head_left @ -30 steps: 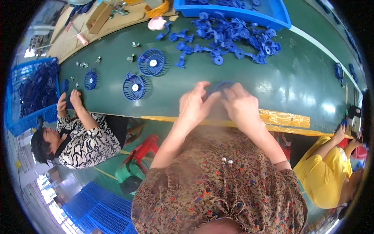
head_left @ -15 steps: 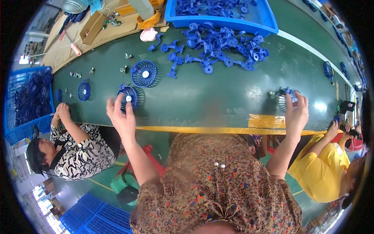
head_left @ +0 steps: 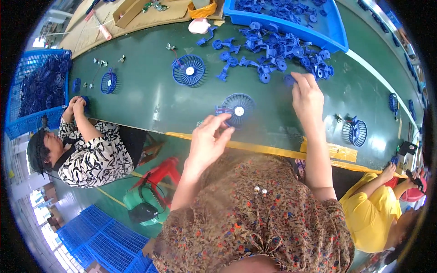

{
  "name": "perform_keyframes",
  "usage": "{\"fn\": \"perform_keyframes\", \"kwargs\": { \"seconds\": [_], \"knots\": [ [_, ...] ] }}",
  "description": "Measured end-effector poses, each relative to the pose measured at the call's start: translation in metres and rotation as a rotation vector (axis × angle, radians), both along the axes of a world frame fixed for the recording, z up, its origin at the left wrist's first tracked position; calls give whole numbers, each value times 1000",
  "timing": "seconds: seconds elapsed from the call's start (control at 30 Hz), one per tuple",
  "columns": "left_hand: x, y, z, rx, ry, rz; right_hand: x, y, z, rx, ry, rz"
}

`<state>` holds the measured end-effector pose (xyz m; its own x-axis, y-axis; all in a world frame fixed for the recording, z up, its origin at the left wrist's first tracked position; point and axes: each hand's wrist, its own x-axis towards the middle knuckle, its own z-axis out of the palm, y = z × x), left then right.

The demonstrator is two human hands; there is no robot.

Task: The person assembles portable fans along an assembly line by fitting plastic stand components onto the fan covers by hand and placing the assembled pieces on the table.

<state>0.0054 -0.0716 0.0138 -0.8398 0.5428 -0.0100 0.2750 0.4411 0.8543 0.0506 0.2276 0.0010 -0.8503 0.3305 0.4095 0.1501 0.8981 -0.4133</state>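
My left hand (head_left: 210, 139) grips the blue fan cage (head_left: 238, 109) by its wired side, close to the table's (head_left: 132, 98) near edge; a loose pinch could let it slip off there, or strain the thin wires. My right hand (head_left: 308, 98) curls at a blurred blue bracket (head_left: 289, 80); I can't tell whether it's gripped. Interlocked pieces from the pile (head_left: 275, 50) could drag along. Rightmost, another cage (head_left: 354, 132) lies near that edge, where my forearm could knock it.
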Motion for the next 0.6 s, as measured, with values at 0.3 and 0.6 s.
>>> {"fn": "perform_keyframes", "kwargs": {
  "seconds": [0.3,0.6],
  "knots": [
    [-22,4,-3,-302,472,92,76,-33,-13,-638,116,-149],
    [-23,7,8,-361,431,20,104,5,-13,-79,-29,-317]
  ]
}}
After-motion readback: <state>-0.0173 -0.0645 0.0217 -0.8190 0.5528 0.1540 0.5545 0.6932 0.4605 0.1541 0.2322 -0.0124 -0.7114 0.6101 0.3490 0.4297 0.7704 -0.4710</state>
